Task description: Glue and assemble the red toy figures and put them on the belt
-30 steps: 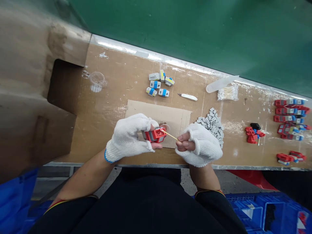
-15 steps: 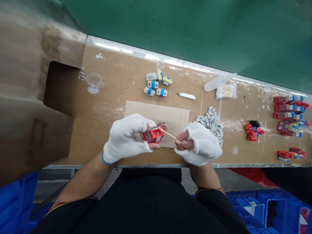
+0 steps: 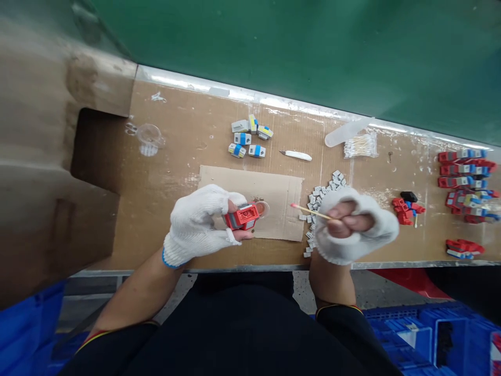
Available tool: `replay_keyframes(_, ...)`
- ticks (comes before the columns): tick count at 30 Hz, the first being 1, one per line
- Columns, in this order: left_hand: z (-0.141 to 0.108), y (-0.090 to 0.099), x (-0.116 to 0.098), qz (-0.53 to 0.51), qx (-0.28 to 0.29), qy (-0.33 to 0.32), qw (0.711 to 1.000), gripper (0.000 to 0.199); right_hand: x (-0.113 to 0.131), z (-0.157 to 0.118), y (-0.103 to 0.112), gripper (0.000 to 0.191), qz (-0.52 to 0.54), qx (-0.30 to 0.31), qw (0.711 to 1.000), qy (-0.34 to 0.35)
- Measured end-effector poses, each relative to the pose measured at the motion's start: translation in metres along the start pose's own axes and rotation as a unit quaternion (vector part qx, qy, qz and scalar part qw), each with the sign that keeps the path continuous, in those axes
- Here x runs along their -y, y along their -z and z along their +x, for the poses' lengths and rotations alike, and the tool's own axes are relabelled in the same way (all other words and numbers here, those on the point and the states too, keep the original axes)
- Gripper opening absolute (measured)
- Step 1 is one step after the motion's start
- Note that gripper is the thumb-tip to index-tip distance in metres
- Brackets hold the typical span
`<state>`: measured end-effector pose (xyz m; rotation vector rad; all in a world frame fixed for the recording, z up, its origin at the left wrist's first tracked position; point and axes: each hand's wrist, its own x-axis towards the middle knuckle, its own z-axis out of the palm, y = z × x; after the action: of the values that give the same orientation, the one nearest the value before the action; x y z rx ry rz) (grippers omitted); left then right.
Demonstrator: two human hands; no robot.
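The left hand [image 3: 203, 222], in a white glove with bare fingertips, grips a red and grey toy part [image 3: 243, 215] above the near side of a cardboard sheet [image 3: 282, 196]. To its right, the right hand [image 3: 354, 224], gloved alike, pinches a cotton swab [image 3: 311, 211] whose reddish tip points left, apart from the part. Small grey pieces [image 3: 323, 193] lie around the right hand; a white-handled knife [image 3: 297, 155] lies farther off.

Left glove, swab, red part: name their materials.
The left glove looks like matte knit, perhaps cotton, from its ribbed cuff. The swab has a matte yellowish stick, perhaps wood, and a soft-looking reddish tip. The red part looks like glossy plastic: crisp moulded edges, slight sheen.
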<state>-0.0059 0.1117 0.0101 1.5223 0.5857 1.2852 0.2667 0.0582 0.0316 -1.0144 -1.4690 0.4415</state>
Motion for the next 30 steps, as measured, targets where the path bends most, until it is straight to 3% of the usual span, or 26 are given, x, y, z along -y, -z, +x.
replay_keyframes(1,0.001,0.001,0.002,0.009,0.011,-0.027,1.000,0.048,0.002,0.007,0.004,0.027,0.006,-0.012,1.000,0.025)
replay_keyframes(2,0.001,0.002,0.003,0.021,0.030,-0.055,0.998,0.049,0.003,0.014,0.007,0.026,0.010,0.016,0.999,0.039)
replay_keyframes(5,0.000,0.007,0.005,0.050,0.047,-0.092,0.993,0.050,0.004,0.030,0.008,0.026,-0.001,0.225,0.973,0.054)
replay_keyframes(7,-0.003,0.009,0.004,0.088,0.025,-0.091,0.992,0.048,0.001,0.033,0.004,0.026,-0.032,0.321,0.944,0.064)
replay_keyframes(9,-0.006,0.010,0.003,0.119,-0.001,-0.090,0.989,0.047,-0.004,0.033,-0.003,0.024,-0.064,0.372,0.922,0.083)
replay_keyframes(14,-0.010,0.007,-0.001,0.109,-0.035,-0.053,0.992,0.040,-0.013,0.028,-0.007,0.013,-0.112,0.432,0.890,0.092)
replay_keyframes(16,-0.009,0.007,0.001,0.089,-0.063,-0.022,0.994,0.035,-0.014,0.027,0.007,0.012,-0.114,0.432,0.892,0.065)
replay_keyframes(17,-0.009,0.009,0.003,0.077,-0.082,-0.010,0.994,0.033,-0.015,0.028,0.017,0.019,-0.115,0.404,0.906,0.049)
replay_keyframes(20,-0.005,0.019,0.012,0.036,-0.150,0.005,0.988,0.034,-0.018,0.044,0.046,0.022,-0.141,0.228,0.963,0.017)
replay_keyframes(22,-0.002,0.026,0.016,0.005,-0.190,0.011,0.982,0.039,-0.018,0.064,0.049,0.012,-0.189,0.189,0.964,-0.004)
replay_keyframes(24,0.001,0.032,0.019,-0.033,-0.218,0.015,0.975,0.043,-0.018,0.088,0.029,0.013,-0.249,0.281,0.926,-0.036)
replay_keyframes(27,0.004,0.032,0.020,-0.070,-0.241,0.026,0.968,0.044,-0.022,0.116,-0.029,0.022,-0.353,0.464,0.809,-0.078)
replay_keyframes(29,0.006,0.030,0.018,-0.083,-0.242,0.059,0.965,0.045,-0.029,0.126,-0.067,0.031,-0.422,0.520,0.737,-0.089)
replay_keyframes(30,0.006,0.029,0.018,-0.089,-0.239,0.081,0.964,0.045,-0.033,0.128,-0.081,0.033,-0.437,0.530,0.721,-0.091)
